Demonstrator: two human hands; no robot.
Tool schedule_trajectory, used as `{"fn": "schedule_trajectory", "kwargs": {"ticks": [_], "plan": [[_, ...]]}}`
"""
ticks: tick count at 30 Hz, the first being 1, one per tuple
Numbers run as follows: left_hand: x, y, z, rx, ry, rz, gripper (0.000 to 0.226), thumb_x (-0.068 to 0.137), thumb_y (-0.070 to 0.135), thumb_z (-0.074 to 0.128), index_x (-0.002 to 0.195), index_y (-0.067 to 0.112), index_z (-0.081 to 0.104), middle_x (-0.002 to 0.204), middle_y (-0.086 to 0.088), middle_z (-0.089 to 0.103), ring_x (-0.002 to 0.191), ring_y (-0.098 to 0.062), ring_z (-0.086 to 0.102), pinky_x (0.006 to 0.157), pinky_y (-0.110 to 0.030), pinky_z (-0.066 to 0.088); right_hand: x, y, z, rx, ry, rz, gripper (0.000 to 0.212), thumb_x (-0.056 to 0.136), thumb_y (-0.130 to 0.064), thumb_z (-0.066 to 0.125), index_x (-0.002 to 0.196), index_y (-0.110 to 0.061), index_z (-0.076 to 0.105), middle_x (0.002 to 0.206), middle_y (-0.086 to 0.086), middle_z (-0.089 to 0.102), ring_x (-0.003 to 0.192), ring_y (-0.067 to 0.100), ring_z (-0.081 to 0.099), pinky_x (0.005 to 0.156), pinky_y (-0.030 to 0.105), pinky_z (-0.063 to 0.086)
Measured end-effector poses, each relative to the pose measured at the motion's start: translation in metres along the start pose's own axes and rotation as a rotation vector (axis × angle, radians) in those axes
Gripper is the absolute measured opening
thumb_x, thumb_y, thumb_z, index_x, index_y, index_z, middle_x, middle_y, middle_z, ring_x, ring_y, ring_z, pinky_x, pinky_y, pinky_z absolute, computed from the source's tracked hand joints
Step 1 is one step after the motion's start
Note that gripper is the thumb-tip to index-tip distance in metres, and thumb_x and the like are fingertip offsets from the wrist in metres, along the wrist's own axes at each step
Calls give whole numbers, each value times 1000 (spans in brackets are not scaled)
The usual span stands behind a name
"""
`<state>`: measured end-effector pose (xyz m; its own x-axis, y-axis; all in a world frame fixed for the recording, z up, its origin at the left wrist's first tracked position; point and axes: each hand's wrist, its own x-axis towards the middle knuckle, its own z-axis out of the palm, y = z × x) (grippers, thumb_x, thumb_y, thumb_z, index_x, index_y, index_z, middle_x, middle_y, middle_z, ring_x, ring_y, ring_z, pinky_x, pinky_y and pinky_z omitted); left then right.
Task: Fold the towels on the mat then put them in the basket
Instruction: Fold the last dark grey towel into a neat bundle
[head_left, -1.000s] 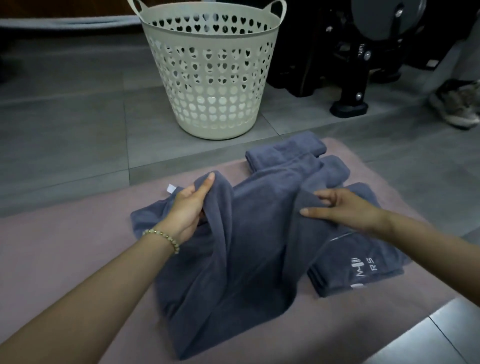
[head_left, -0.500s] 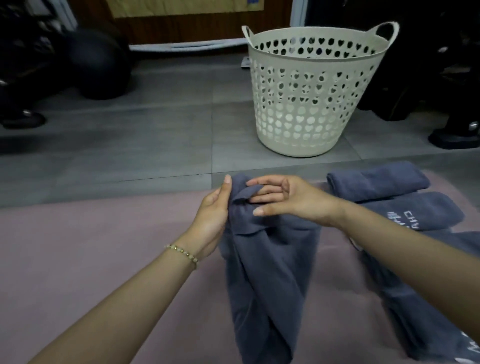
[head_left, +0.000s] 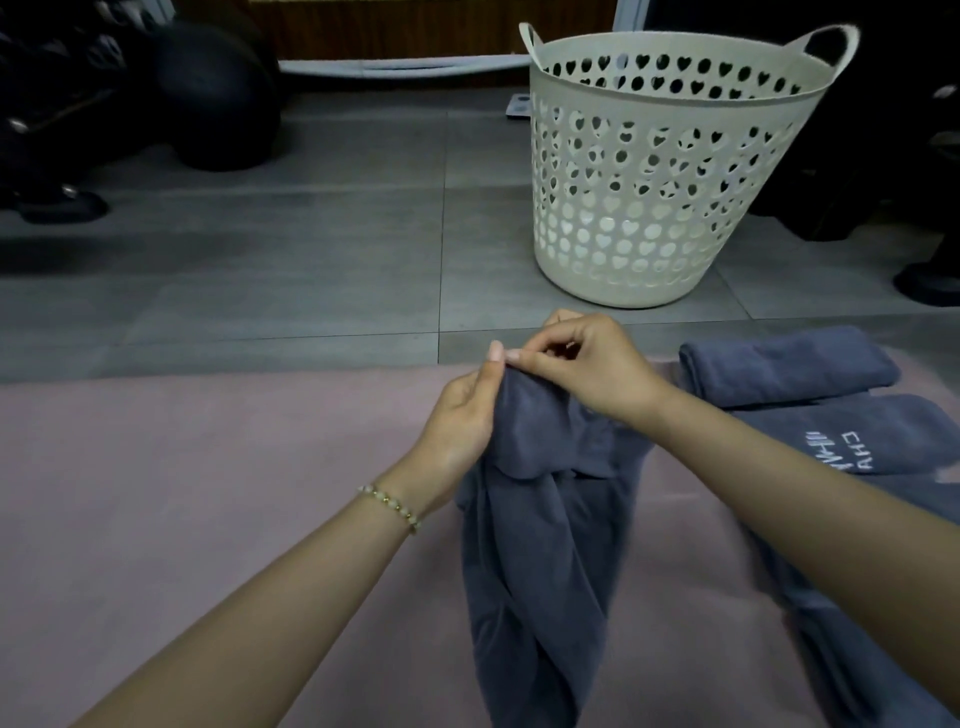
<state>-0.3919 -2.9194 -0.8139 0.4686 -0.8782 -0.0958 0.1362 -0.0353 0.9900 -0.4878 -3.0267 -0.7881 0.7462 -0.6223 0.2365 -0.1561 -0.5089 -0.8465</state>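
Just in front of the basket (head_left: 623, 208), on its near side: left hand (head_left: 457, 421) and right hand (head_left: 592, 374) drawn close together, fingertips almost meeting, both clamped on the bunched top of a grey-blue towel (head_left: 545, 545). Left fingers wrapped round the cloth from the side; right thumb and forefinger pinching the upper edge, other fingers curled. Towel hanging from that grip in long loose folds, lower end running out of view over the pink mat (head_left: 208, 493). Beaded bracelet (head_left: 392, 506) on the left wrist.

Basket itself upright on grey floor tiles (head_left: 260, 270) just beyond the mat's far edge: cream plastic, pierced with heart-shaped holes, two loop handles at the rim.

Nearer than the basket's right side, on the mat: a rolled towel (head_left: 784, 366) lying flat and, touching it on the side away from the basket, a lettered towel (head_left: 883, 431) with white embroidery. Further from the basket again, more grey-blue cloth (head_left: 831, 649), partly behind the right forearm.

Well left of the basket, a dark ball (head_left: 213, 98) by the back wall.
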Motion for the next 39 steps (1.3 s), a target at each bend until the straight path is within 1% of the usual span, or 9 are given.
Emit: {"fn": "schedule_trajectory", "kwargs": {"ticks": [3,7,13,17,22,25,31,34,39], "plan": [[0,-6,2,117,-5,60,40,101,26,36,106,-2,64,103,-12,69,93,-11,64,81,-16,51,0,3,-1,71,-64,123,20,86,-22,67,66,-17,69,71,-2,56,68,5,51,66,16,40],[5,-13,-7,147,102,61,40,102,28,37,101,2,68,101,-12,71,92,-16,67,81,-22,53,-2,11,-1,39,-190,164,51,88,-34,62,69,13,55,71,5,43,64,5,42,66,17,36],[17,-15,-53,-53,425,-78,37,102,32,34,103,7,61,101,-7,67,90,-16,64,75,-19,52,-21,37,-1,-94,-465,316,31,68,-37,82,78,-13,66,69,-18,61,69,1,59,65,13,44],[9,-23,-102,-136,695,-192,38,102,29,36,120,0,54,111,-11,59,98,-21,56,85,-30,48,-31,54,-5,-14,-545,488,34,70,-31,82,90,-7,71,81,3,74,77,12,68,69,25,55],[-20,-36,-163,-30,812,-270,36,101,32,37,109,2,55,104,-15,57,94,-26,55,75,-33,47,-43,65,-1,-102,-779,572,17,68,-31,83,71,-17,73,72,-10,72,71,5,66,68,17,49],[-45,-43,-205,273,894,-279,47,101,34,38,105,-8,60,98,-20,58,93,-28,54,85,-37,44,-48,72,4,-174,-834,617,26,57,-42,83,64,-19,74,65,-13,69,62,0,61,64,14,47],[-69,-62,-216,539,616,-326,45,95,36,53,58,13,41,61,-3,40,63,-17,36,54,-20,35,-44,88,22,119,-596,604,23,80,-21,73,95,-4,73,87,-3,73,81,5,66,70,12,49],[-63,-79,-209,579,575,-315,47,89,36,60,53,16,38,47,4,36,47,-11,32,39,-14,30,-33,90,45,305,-368,595,22,85,-14,68,101,0,69,84,-1,74,78,7,68,68,13,52],[-41,-104,-203,515,564,-279,32,85,30,68,68,7,57,58,0,52,51,-6,44,48,-9,39,-10,91,93,292,-190,525,21,91,-17,62,99,2,68,86,4,68,73,6,64,66,14,51]]}}
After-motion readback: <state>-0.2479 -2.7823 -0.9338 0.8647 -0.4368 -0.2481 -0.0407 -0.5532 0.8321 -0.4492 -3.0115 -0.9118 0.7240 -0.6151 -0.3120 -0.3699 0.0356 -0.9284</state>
